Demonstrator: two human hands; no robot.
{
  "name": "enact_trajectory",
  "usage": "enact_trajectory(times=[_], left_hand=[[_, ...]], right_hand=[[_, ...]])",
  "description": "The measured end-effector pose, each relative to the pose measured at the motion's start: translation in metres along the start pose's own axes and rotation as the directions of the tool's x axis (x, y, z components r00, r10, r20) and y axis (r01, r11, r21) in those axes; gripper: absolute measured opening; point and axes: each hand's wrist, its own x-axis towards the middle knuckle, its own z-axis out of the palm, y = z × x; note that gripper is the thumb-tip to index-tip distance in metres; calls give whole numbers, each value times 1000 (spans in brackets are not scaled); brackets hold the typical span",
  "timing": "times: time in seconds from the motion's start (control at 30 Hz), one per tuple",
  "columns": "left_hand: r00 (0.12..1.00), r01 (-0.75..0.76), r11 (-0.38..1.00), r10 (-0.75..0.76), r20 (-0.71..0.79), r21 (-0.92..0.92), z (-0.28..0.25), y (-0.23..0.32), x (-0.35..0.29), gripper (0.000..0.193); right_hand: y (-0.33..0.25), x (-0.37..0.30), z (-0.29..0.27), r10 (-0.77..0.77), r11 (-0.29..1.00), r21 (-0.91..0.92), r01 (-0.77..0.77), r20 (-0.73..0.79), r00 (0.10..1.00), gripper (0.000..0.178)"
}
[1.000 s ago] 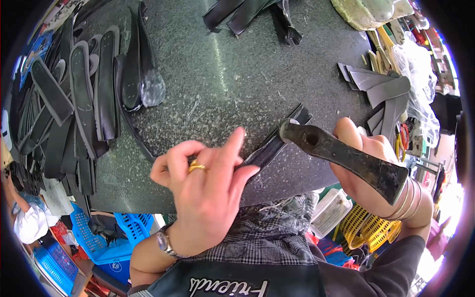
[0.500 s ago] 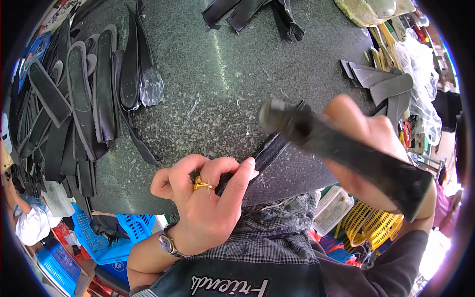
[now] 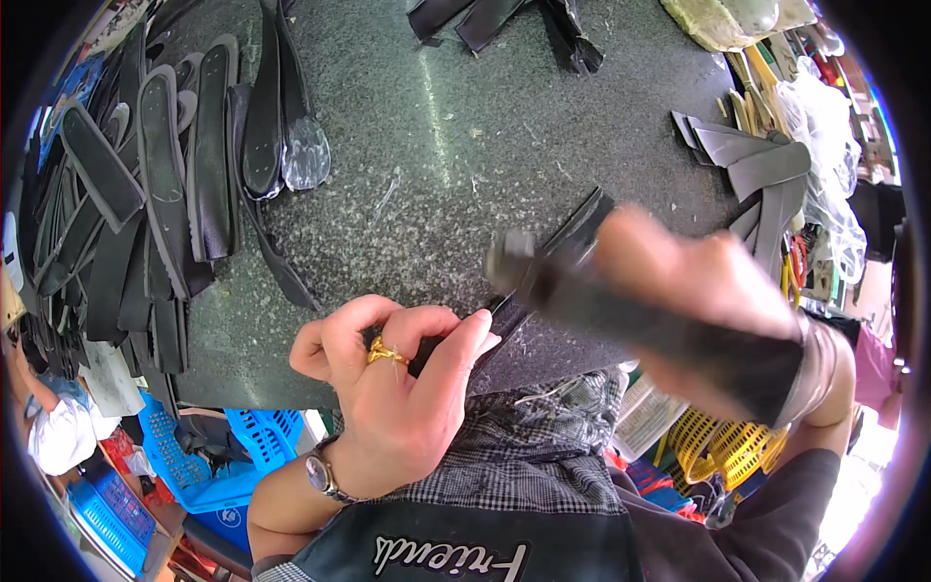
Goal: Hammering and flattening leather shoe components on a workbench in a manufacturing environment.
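Note:
A narrow black leather strip (image 3: 585,221) lies slantwise near the stone tabletop's front edge. My left hand (image 3: 396,383), wearing a gold ring, pinches the strip's near end between thumb and fingers. Gripped in my right hand (image 3: 679,272) is a hammer (image 3: 669,335) with a dark handle, blurred by motion. Its head hangs over the strip, just beyond my left fingertips. Whether head and strip touch, I cannot tell. The hammer covers the middle of the strip.
Black straps (image 3: 165,194) pile up on the left of the speckled tabletop (image 3: 388,126). More strips lie at the far edge (image 3: 495,19) and dark flat pieces (image 3: 766,165) at the right. Below are blue baskets (image 3: 175,446) and yellow baskets (image 3: 718,441).
My right hand has brought the hammer down and to the left, its head closer to my left fingertips. More of the strip's far end shows. My left hand keeps its pinch.

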Motion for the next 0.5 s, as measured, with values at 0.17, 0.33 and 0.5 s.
enact_trajectory(times=[0.17, 0.33, 0.5], left_hand=[[1000, 21, 999, -20, 20, -50, -4, -4, -10, 33], [1000, 5, 1000, -5, -4, 17, -3, 0, -12, 28], [1000, 23, 1000, -23, -16, -11, -5, 2, -16, 26]], right_hand=[[0, 2, -1, 114, 993, -39, -111, 89, 989, 15], [-10, -1, 9, -58, 949, -298, 106, 165, 985, 17], [-13, -3, 22, -109, 845, -509, 162, 133, 985, 17]])
